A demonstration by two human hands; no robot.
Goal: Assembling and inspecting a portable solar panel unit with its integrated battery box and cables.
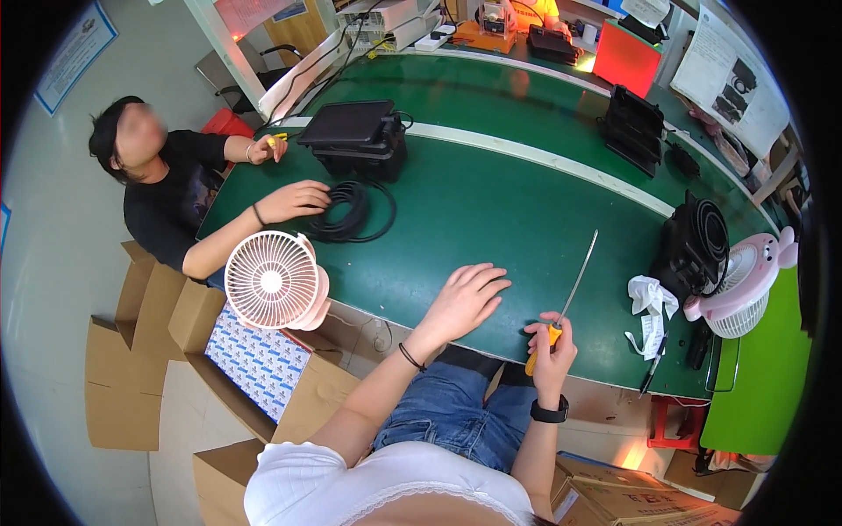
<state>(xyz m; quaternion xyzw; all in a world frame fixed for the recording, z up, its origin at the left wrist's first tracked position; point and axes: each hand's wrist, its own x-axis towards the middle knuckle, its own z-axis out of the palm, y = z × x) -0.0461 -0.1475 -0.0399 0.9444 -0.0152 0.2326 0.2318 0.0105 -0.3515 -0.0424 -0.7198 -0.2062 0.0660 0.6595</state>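
My right hand (554,358) grips a screwdriver (577,285) by its yellow-orange handle, at the table's near edge. The long metal shaft points up and away over the green table (491,210). To its left, my left hand (471,302) lies palm down on the tabletop with the fingers stretched out and nothing in them. Farther off, a co-worker's hand (298,200) touches a coiled black cable (346,215). That person's other hand (267,149) holds a small yellow thing.
A black box (351,136) stands by the co-worker. A pinkish-white fan (274,279) is at the near left edge, a pink fan (741,285) at the right. Beside that lie crumpled white tissue (652,311), a pen (653,364) and a black case with coiled cable (693,237). Cardboard boxes (132,386) flank the table.
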